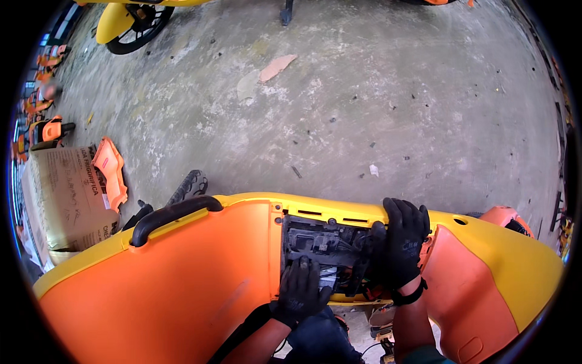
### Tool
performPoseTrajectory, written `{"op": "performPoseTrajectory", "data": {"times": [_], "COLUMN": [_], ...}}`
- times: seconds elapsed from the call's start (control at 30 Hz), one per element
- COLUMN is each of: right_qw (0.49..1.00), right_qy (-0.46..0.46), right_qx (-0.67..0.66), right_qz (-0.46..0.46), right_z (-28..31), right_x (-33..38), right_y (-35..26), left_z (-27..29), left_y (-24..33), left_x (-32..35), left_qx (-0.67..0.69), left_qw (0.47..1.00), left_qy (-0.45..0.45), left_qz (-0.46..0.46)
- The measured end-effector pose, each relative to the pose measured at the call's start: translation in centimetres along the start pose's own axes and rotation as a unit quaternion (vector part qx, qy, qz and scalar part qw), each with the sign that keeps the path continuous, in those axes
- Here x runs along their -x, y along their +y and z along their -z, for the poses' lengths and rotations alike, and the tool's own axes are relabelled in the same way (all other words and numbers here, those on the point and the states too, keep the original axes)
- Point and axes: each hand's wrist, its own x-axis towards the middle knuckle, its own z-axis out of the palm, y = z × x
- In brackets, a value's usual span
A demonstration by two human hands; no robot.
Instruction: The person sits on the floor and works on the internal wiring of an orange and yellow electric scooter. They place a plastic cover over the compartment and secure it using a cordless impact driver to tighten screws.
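An orange and yellow scooter body (pixel 182 279) lies across the lower view, with an open compartment (pixel 321 242) showing black parts and wires. My left hand (pixel 301 291), in a black glove, rests at the compartment's lower edge with fingers curled on a black part inside. In a matching glove, my right hand (pixel 401 242) grips the compartment's right edge where the yellow rim (pixel 339 209) meets an orange side panel (pixel 473 285). A black grab handle (pixel 173 215) sits on the body to the left.
Bare concrete floor (pixel 339 109) stretches beyond the body, with a torn scrap (pixel 276 67) on it. A cardboard box (pixel 63 197) and a loose orange panel (pixel 110 170) lie at left. A yellow scooter's wheel (pixel 136 27) stands at top left.
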Motion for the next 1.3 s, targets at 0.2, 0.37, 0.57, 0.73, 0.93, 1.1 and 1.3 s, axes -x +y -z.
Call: {"op": "performPoseTrajectory", "data": {"times": [0.2, 0.37, 0.57, 0.73, 0.93, 1.1, 1.3], "right_qw": [1.0, 0.981, 0.919, 0.842, 0.846, 0.866, 0.859], "right_qy": [0.007, 0.002, -0.23, -0.47, -0.456, -0.427, -0.431], "right_qx": [-0.021, -0.169, -0.091, 0.066, 0.126, 0.12, 0.154], "right_qz": [0.016, 0.091, 0.308, 0.255, 0.246, 0.23, 0.227], "right_z": [1.1, 6.3, 1.1, -16.3, -21.7, -24.4, -26.7], "right_x": [0.0, -5.6, -23.8, -23.0, -22.3, -20.7, -20.4], "right_y": [-0.4, -2.8, -12.2, -12.8, -7.9, -8.2, -8.2], "left_z": [0.3, 0.1, -0.1, -0.3, -0.7, -0.7, -0.8], "left_y": [-0.4, -0.5, -0.2, -0.9, -0.6, -0.8, -0.9], "left_x": [0.0, 0.6, 0.5, 1.1, 0.8, 0.8, 1.3], "left_qx": [-0.001, 0.035, 0.066, 0.08, 0.111, 0.126, 0.099], "left_qw": [0.999, 0.998, 0.997, 0.995, 0.992, 0.99, 0.991], "left_qy": [0.01, 0.04, 0.032, 0.058, 0.054, 0.058, 0.079], "left_qz": [-0.03, -0.021, -0.017, -0.021, -0.03, -0.026, -0.035]}}
